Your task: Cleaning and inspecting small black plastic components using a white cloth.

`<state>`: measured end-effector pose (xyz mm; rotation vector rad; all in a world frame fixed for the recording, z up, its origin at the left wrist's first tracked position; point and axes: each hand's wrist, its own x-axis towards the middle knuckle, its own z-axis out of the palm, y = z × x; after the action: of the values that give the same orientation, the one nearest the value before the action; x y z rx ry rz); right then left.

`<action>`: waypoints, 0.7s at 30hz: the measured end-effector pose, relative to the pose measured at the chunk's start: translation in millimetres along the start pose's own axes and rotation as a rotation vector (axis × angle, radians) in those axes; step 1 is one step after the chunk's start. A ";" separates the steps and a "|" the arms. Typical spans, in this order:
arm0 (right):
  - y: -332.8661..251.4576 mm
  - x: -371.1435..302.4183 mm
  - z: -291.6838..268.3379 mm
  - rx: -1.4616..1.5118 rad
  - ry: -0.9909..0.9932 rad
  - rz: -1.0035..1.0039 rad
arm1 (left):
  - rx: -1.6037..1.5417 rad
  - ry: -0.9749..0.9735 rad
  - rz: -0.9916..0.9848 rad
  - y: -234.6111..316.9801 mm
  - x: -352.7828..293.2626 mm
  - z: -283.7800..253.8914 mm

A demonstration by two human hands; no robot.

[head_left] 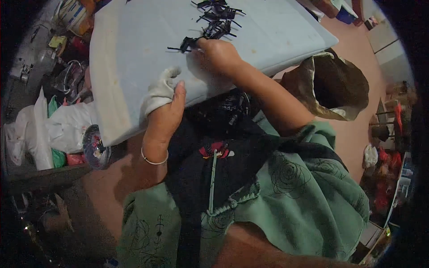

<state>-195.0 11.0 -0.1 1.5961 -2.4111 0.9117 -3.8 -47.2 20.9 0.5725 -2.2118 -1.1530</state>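
My right hand [219,56] reaches over a padded, pale blue board [147,40]. Its fingers are closed on a small black part with thin prongs [187,44], which lies at the near end of a row. More black pronged pieces [219,22] trail away behind it toward the far edge; what exactly they are is too small to tell. My left hand [165,102] is over the board's near edge, thumb sticking up and apart. A white cloth or glove [161,89] covers its other fingers, which look loosely curved with nothing between them.
An open brown sack [339,85] stands right of the board. To the left are white plastic bags [67,125], a round clear dish of small colourful bits [96,147] and assorted clutter. Shelves with red and white bags [386,165] line the right side. A black apron [192,169] covers my lap.
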 end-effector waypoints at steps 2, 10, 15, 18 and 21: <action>-7.8 1.5 -1.8 -0.082 -0.058 -0.092 | 0.074 0.044 0.010 -2.2 4.0 -0.9; -29.8 -45.2 -30.8 -0.100 -0.124 -0.538 | 0.255 0.173 0.232 -2.1 17.7 4.6; -35.8 -56.8 -39.0 0.248 -0.050 -0.432 | -0.164 0.014 -0.068 7.7 8.8 10.2; -44.1 -59.8 -43.4 0.506 -0.009 -0.169 | -0.397 -0.049 -0.049 18.7 3.2 9.3; -47.7 -56.0 -46.3 0.665 -0.058 0.074 | -0.477 -0.149 -0.003 30.6 -3.0 8.2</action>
<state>-139.5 67.9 35.0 1.7245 -2.3466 1.8481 -10.3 -24.1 41.9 0.2950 -1.9464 -1.6997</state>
